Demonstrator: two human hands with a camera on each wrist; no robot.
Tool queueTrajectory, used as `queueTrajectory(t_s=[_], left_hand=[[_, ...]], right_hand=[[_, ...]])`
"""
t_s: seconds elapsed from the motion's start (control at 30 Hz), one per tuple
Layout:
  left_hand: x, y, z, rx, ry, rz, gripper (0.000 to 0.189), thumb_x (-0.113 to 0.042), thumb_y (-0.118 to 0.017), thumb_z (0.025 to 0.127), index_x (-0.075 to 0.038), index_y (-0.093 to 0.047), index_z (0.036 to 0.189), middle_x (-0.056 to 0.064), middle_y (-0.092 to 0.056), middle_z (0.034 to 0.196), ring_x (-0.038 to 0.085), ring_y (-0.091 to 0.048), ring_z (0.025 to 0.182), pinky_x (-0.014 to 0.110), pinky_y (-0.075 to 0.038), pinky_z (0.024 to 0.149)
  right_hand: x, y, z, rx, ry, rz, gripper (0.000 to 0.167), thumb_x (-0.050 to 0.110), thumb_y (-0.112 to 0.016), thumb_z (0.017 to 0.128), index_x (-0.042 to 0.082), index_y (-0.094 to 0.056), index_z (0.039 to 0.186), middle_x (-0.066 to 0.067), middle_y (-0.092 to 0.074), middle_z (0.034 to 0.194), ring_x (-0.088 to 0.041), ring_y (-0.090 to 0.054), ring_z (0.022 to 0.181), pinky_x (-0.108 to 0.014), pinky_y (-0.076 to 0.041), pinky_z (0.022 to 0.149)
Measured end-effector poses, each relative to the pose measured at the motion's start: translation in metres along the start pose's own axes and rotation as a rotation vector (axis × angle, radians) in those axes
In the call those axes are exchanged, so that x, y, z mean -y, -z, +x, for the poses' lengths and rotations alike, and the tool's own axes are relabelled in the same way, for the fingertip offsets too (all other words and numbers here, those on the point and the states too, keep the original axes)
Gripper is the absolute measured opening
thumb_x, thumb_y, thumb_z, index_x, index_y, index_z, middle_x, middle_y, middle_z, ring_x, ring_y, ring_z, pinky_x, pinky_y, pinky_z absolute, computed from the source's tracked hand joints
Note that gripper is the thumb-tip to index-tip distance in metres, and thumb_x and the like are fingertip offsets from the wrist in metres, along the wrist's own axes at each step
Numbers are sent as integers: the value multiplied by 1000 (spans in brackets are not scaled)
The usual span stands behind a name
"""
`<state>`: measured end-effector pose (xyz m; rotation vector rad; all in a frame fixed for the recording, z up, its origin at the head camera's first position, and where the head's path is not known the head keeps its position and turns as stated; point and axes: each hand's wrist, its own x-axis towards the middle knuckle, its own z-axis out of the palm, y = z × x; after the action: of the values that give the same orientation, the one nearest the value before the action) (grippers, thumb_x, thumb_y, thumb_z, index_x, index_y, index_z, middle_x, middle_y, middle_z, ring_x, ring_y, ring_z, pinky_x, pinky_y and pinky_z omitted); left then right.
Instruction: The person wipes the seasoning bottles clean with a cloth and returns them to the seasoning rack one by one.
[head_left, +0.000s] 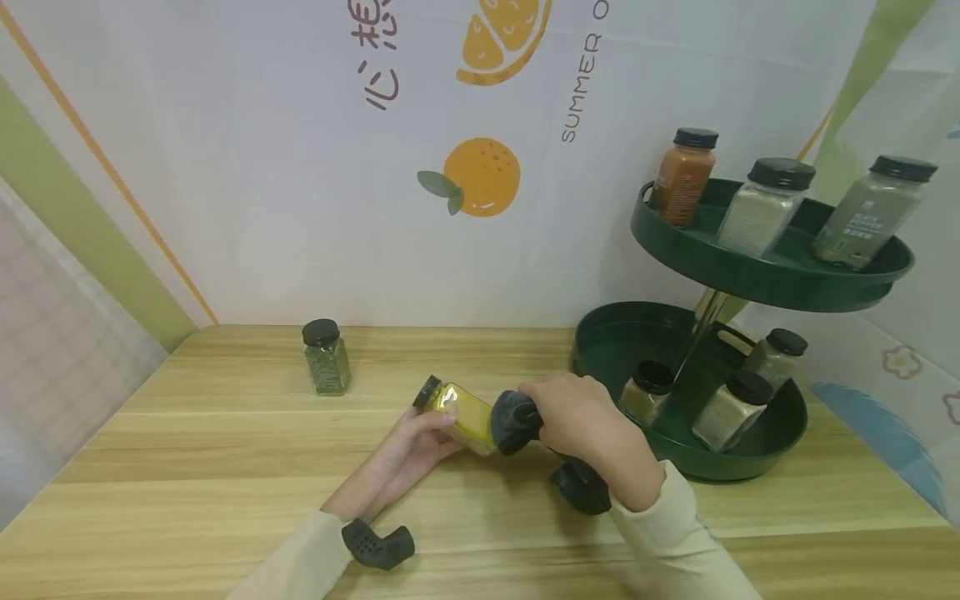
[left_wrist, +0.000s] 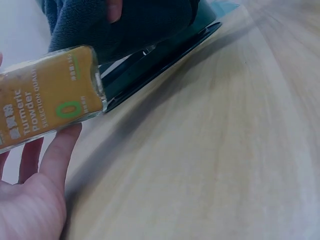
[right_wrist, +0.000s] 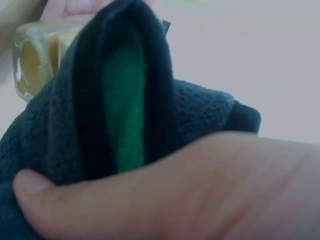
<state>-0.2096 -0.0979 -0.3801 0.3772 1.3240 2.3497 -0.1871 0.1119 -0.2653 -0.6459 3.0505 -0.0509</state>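
My left hand (head_left: 408, 458) holds a spice jar of yellow turmeric powder (head_left: 468, 417) above the table, tilted, its black cap toward the upper left. In the left wrist view the label of the jar (left_wrist: 50, 97) reads "Turmeric powder", and the fingers of the hand (left_wrist: 35, 200) support it from below. My right hand (head_left: 588, 425) grips a bunched dark cloth (head_left: 514, 422) right at the jar's base end. The right wrist view shows the thumb of this hand (right_wrist: 150, 205) pressed along the fleecy cloth (right_wrist: 55, 125), whose fold shows green; the cloth hides part of the jar.
A green jar with a black cap (head_left: 327, 367) stands at the table's back left. At right is a two-tier green rack (head_left: 757, 279), with several capped spice jars on its tiers. The wooden table (head_left: 225, 433) meets a printed curtain (head_left: 300, 208) behind.
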Motion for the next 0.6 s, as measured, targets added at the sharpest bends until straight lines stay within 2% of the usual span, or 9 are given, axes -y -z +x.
queueTrajectory(t_s=[0.07, 0.23, 0.33, 0.47, 0.6], left_hand=[[0, 1, 1, -17, -3, -15, 40, -10, -48, 88, -14, -33, 125, 1, -52, 113, 14, -55, 106, 36, -42, 100], [-1, 4, 1, -49, 15, -55, 28, -20, -40, 96, -14, -39, 122, 0, -54, 113, 15, -57, 105, 34, -45, 97], [-1, 5, 1, -45, 17, -89, 24, -25, -35, 99, -14, -46, 117, -1, -61, 107, 14, -61, 98, 31, -49, 92], [-3, 6, 0, -37, 21, -130, 32, -35, -31, 100, -14, -55, 107, -2, -66, 96, 12, -66, 86, 25, -53, 82], [-5, 7, 0, -82, 29, -197, 36, -42, -35, 99, -14, -58, 102, -2, -68, 90, 10, -68, 78, 19, -53, 75]], right_hand=[[-1, 1, 0, -9, 3, -12, 31, 1, -68, 72, 15, -61, 98, -3, -67, 93, -24, -60, 86, -43, -48, 69], [2, 3, 0, -87, 12, -20, 41, 10, -72, 74, 13, -59, 113, -6, -65, 98, -25, -61, 88, -42, -50, 69], [7, 4, -1, -147, 21, 41, 42, 12, -72, 76, 13, -57, 115, -4, -64, 102, -22, -61, 90, -41, -51, 72], [16, 6, -3, -241, 53, 150, 41, 9, -71, 78, 14, -54, 115, 0, -63, 104, -18, -61, 89, -39, -51, 75], [22, 6, -2, -330, 89, 242, 45, 8, -71, 78, 15, -53, 119, 1, -62, 103, -16, -60, 88, -37, -50, 78]])
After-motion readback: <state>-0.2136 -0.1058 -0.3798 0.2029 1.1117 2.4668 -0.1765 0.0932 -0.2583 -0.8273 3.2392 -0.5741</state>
